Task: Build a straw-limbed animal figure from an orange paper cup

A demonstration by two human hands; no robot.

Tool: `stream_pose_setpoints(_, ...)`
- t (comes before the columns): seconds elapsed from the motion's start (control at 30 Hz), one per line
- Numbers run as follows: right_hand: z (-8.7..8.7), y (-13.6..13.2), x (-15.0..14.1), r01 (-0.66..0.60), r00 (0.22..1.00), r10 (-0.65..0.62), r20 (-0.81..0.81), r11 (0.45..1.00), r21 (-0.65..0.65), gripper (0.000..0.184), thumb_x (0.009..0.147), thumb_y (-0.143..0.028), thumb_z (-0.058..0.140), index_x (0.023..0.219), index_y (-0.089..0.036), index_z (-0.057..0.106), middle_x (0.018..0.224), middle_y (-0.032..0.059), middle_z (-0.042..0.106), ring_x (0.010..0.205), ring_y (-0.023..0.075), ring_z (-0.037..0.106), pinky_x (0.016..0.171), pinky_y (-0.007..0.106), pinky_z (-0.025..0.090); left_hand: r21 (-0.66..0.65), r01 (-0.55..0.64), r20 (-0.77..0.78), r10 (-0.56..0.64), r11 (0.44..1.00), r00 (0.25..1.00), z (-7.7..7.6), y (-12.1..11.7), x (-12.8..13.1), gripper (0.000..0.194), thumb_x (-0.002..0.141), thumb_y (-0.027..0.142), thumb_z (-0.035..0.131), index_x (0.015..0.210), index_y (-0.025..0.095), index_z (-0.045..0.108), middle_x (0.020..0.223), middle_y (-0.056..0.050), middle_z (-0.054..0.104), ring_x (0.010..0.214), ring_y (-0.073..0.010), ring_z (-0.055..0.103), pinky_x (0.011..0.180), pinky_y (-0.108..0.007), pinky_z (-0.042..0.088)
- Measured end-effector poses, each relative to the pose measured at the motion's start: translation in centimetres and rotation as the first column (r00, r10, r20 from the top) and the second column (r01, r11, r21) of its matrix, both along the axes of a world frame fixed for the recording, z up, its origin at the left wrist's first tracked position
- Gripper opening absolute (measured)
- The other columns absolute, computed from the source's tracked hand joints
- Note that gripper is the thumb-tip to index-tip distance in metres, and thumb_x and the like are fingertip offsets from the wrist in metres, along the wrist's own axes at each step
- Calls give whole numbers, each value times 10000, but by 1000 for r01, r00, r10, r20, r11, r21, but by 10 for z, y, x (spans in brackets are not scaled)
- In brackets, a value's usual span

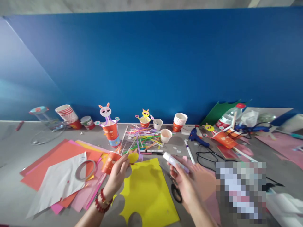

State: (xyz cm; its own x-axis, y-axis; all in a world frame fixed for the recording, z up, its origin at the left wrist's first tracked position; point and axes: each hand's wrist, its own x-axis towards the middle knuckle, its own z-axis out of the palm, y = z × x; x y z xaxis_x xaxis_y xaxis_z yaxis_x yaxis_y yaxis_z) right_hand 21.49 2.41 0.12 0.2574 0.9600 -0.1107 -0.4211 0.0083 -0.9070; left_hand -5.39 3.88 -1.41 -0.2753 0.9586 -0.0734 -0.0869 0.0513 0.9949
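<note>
My left hand [117, 175] is closed on an orange paper cup [109, 161] with a thin stick and a small yellow paper cut-out [133, 156] at its rim. A red bead bracelet [101, 200] is on that wrist. My right hand [183, 180] is closed on a white glue stick [174, 162], its tip pointing up and to the left, toward the cup. Both hands hover above a yellow paper sheet [148, 192] on the grey table.
Orange, pink and white sheets [59, 176] with a tape roll [85, 170] lie left. Black scissors [176, 192] lie by the yellow sheet. Behind: coloured straws [142, 141], cup puppets [109, 126], cup stacks [67, 115], a blue glue gun [197, 137], a bottle [230, 118].
</note>
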Motion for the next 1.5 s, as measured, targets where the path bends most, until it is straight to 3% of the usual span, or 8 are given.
stream_pose_setpoints(0.23, -11, -4, -15, -192, 959, 184, -215, 981, -17, 320, 733, -363, 834, 1018, -237, 758, 933, 72, 772, 714, 160, 626, 621, 251, 502, -72, 293, 187, -276, 953, 943, 10, 22, 19, 376, 812, 359, 697, 1093, 110, 675, 790, -79, 745, 630, -179, 683, 572, -254, 507)
stream_pose_setpoints(0.5, -18, -11, -21, -268, 963, 268, -1, 963, -29, 298, 759, -347, 799, 1019, -213, 740, 939, 85, 744, 691, 177, 587, 616, 289, 461, -44, 414, 395, -365, 909, 843, -2, 36, 36, 315, 811, 373, 694, 947, 92, 651, 715, -89, 723, 610, -186, 678, 584, -274, 508)
stream_pose_setpoints(0.57, -19, -14, -23, -269, 961, 268, 59, 963, -6, 301, 770, -367, 786, 1013, -199, 729, 848, 67, 724, 641, 164, 551, 585, 284, 436, -29, 446, 511, -370, 895, 776, 7, 32, 34, 271, 854, 351, 637, 969, 106, 654, 808, -88, 728, 581, -143, 638, 584, -264, 512)
stream_pose_setpoints(0.7, -12, -17, -32, -328, 943, 322, 89, 942, 70, 328, 792, -428, 757, 1003, -186, 689, 797, 43, 690, 555, 121, 468, 542, 264, 386, -38, 493, 847, -234, 869, 478, 27, 23, 32, 149, 897, 212, 551, 965, 128, 654, 749, -21, 664, 483, -68, 516, 494, -191, 452)
stream_pose_setpoints(0.83, 0, -17, -39, -401, 915, 390, 105, 910, 110, 328, 816, -446, 739, 1006, -189, 668, 767, 16, 645, 569, 114, 459, 552, 250, 385, -67, 512, 914, -153, 856, 375, 38, 15, 37, 211, 928, 181, 467, 879, 101, 656, 579, 18, 533, 445, -58, 457, 476, -167, 425)
stream_pose_setpoints(1.0, -1, -18, -39, -375, 909, 357, 215, 925, 51, 341, 821, -478, 730, 999, -194, 668, 770, 1, 600, 620, 130, 489, 564, 244, 396, -66, 495, 901, -162, 866, 402, 44, 7, 45, 197, 906, 175, 490, 829, 112, 659, 811, -56, 664, 400, -14, 359, 434, -166, 358)
stream_pose_setpoints(1.2, 2, -19, -34, -388, 865, 360, 351, 921, 12, 335, 840, -488, 702, 1001, -198, 660, 742, -11, 587, 596, 126, 470, 528, 228, 369, -29, 552, 856, -265, 833, 444, 41, 6, 47, 287, 901, 217, 474, 891, 42, 701, 440, 43, 437, 374, -60, 336, 443, -184, 330)
stream_pose_setpoints(1.5, 19, -23, -34, -399, 804, 312, 506, 914, 70, 290, 893, -472, 633, 973, -194, 648, 827, 19, 629, 731, 170, 553, 630, 250, 421, 12, 510, 768, -334, 860, 547, 41, -3, 55, 321, 947, 308, 473, 916, 79, 695, 416, 12, 512, 400, -104, 441, 502, -223, 370)
